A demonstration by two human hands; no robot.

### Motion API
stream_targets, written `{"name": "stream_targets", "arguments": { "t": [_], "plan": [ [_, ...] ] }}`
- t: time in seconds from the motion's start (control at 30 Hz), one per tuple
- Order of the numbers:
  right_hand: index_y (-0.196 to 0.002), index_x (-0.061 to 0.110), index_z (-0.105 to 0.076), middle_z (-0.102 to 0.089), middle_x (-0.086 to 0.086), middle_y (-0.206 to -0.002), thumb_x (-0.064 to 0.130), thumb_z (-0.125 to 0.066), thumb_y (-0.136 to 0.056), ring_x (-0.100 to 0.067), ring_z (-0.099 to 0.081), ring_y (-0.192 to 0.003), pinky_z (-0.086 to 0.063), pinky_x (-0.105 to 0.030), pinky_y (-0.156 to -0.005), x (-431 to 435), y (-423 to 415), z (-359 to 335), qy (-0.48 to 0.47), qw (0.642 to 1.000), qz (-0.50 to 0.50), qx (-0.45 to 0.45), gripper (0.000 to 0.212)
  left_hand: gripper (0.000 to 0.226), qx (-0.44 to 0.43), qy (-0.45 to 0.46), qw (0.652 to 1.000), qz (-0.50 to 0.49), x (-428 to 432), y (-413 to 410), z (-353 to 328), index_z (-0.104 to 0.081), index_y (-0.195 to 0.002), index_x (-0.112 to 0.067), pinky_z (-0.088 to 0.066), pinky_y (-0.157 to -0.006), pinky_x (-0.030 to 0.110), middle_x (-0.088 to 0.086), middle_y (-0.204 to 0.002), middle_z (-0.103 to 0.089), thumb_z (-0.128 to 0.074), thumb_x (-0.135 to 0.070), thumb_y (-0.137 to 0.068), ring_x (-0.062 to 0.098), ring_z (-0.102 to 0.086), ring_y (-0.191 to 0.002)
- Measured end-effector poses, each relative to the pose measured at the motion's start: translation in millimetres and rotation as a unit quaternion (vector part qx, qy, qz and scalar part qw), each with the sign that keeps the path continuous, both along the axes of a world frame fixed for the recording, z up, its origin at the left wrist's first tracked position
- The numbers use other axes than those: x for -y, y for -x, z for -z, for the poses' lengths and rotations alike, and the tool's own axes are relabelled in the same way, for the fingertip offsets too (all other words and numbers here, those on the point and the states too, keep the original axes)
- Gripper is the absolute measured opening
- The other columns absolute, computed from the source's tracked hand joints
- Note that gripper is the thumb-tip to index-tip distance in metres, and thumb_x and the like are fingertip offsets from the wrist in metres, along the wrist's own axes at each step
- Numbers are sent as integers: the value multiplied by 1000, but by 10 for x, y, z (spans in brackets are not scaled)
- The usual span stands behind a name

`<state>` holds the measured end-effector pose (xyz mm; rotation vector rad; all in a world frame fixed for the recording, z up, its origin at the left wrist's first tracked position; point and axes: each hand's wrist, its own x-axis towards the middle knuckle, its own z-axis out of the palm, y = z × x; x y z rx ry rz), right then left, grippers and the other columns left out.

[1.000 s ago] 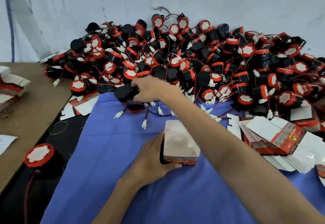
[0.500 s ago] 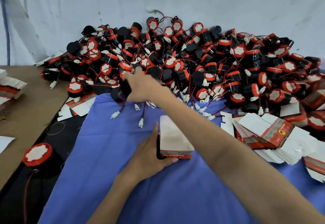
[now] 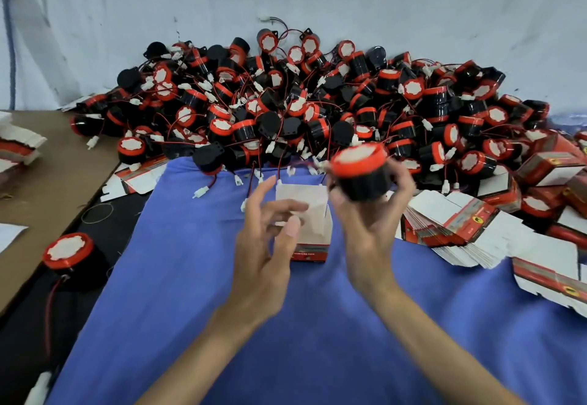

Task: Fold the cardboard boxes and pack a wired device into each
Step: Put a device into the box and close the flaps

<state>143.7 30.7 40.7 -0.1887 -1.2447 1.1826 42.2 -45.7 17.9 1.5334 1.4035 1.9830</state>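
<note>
1. Since a second ago the right hand (image 3: 371,214) has drawn back from the pile of devices (image 3: 317,103) behind the open box (image 3: 313,223). It grips one red-capped device (image 3: 359,176) just above and to the right of the box.
2. Left hand (image 3: 266,246) has let go and hovers in front of the box, fingers loose, holding nothing.
3. Probably best: steady the box with the left hand again, feed any trailing wire in first, then lower the device squarely.

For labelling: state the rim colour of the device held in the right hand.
Red rim on the device; head view.

Bare left hand (image 3: 263,261), right hand (image 3: 368,226), forearms (image 3: 444,344).
</note>
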Motion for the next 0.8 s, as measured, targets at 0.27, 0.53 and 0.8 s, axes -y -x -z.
{"name": "stream_targets", "arguments": {
  "t": [0.27,0.53,0.8],
  "plan": [
    [-132,27,-36,-53,-7,-127,41,-63,-89,-28,-60,-109,-53,-36,-86,404,-104,507,-56,990,-57,120,52,95,32,30,995,90,102,-149,183,-7,-149,-22,-42,-104,29,-10,-151,-37,-59,-65,-82,12,-41,-137],
    [-113,16,-67,-65,-9,-92,53,-49,-88,-18,-56,-69,-48,-27,-66,357,-166,412,215,923,-295,121,49,76,124,93,986,65,67,-192,368,-28,-142,-37,-41,-56,11,-24,-83,-65,-43,-75,-78,-2,-48,-60],
    [-94,26,-76,-69,2,-88,52,-41,-85,-11,-58,-65,-43,-20,-52,312,-198,413,339,864,-354,119,45,65,68,92,987,112,119,-147,341,-40,-136,-29,-49,-85,17,-6,-135,-56,-57,-48,-77,5,-53,-122]
  ]
}}
